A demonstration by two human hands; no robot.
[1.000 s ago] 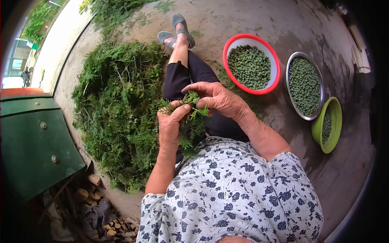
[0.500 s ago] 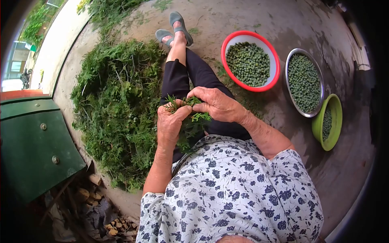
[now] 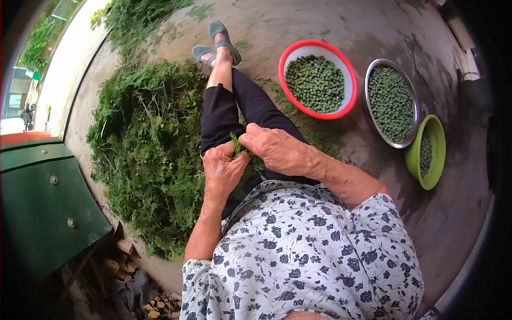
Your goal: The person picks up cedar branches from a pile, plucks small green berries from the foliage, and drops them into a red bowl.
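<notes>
My left hand [image 3: 223, 169] is closed on a green sprig [image 3: 236, 145], whose leafy tips stick up between the two hands above my lap. Against it, my right hand [image 3: 277, 149] has its fingers drawn together at the sprig; whatever lies between them is hidden. A large heap of green branches [image 3: 149, 154] lies on the ground left of my legs. To the right stand a red-rimmed white basin [image 3: 353, 85], a metal bowl [image 3: 368, 101] and a lime-green bowl [image 3: 438, 144], each holding small round green cones.
My outstretched legs in dark trousers [image 3: 218, 112] lie between the heap and the basins. More branches [image 3: 138, 16] are on the concrete at the top. A green metal panel [image 3: 48, 208] stands at the left, with chopped wood [image 3: 125, 266] below it.
Both hands have come closer together and sunk slightly, and less of the sprig shows. The right hand has turned knuckles up. The whole view has shifted a little.
</notes>
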